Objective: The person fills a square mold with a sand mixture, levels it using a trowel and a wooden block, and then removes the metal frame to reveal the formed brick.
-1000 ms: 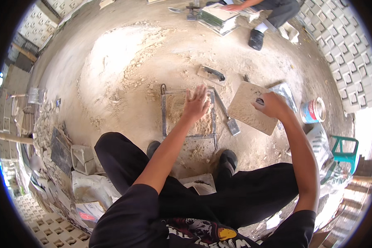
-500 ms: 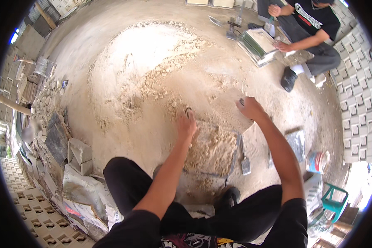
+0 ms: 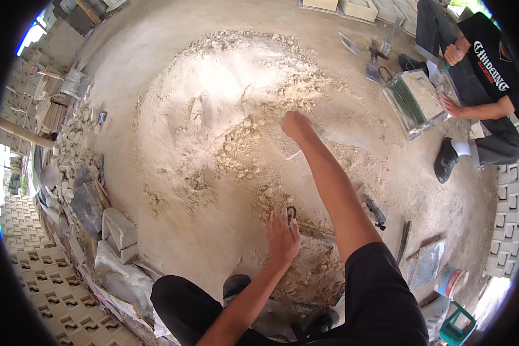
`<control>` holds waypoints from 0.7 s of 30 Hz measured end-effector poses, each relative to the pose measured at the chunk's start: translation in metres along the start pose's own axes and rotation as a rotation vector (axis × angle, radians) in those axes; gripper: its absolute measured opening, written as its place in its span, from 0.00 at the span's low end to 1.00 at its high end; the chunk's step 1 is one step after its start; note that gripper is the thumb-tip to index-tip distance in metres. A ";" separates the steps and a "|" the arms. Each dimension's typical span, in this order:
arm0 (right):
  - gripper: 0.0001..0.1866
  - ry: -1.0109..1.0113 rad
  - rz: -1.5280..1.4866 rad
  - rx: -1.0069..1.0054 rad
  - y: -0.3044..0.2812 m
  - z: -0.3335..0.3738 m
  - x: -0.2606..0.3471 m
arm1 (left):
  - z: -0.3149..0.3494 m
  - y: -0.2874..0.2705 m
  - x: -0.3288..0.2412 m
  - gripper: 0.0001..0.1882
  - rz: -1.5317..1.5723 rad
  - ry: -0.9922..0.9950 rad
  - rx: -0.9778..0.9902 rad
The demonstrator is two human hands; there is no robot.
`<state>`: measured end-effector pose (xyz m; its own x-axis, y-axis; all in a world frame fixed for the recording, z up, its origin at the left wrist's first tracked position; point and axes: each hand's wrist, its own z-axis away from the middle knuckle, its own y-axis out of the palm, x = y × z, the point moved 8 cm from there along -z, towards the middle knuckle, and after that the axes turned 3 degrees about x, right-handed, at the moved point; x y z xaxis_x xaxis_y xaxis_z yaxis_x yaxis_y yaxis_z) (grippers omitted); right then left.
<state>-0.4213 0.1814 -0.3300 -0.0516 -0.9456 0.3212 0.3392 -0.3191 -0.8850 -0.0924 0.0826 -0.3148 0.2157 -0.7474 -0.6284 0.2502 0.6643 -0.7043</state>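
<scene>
**Flat board at crumbly edge of pale powder heap**

Blurred, low over the lumps; impossible to tell whether touching. Right hand closed in a fist on the board, exact hold hidden. Left hand with fingers spread, apparently empty, right beside a metal ring at the corner of a powder-filled frame. Farther right, a co-worker beside a green-sided block.

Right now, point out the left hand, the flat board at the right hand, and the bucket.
Left hand (image 3: 283, 239): head view, on the back of the hand.
Flat board (image 3: 284, 145): head view, on its exposed upper face.
Bucket (image 3: 446, 281): head view, on its outer side wall.
</scene>
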 end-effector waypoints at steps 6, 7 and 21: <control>0.20 0.074 -0.063 -0.048 0.043 0.019 -0.006 | -0.001 0.001 0.011 0.28 0.020 -0.028 -0.002; 0.21 0.096 -0.086 -0.108 0.039 0.023 -0.004 | -0.007 -0.004 0.009 0.28 0.021 -0.027 -0.025; 0.28 0.015 -0.112 -0.199 -0.028 0.178 -0.062 | -0.002 0.008 0.012 0.25 0.209 0.021 -0.060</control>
<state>-0.2600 0.2601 -0.2652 -0.0932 -0.9040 0.4172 0.1387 -0.4267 -0.8937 -0.0896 0.0792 -0.3282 0.2370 -0.5939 -0.7689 0.1455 0.8042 -0.5763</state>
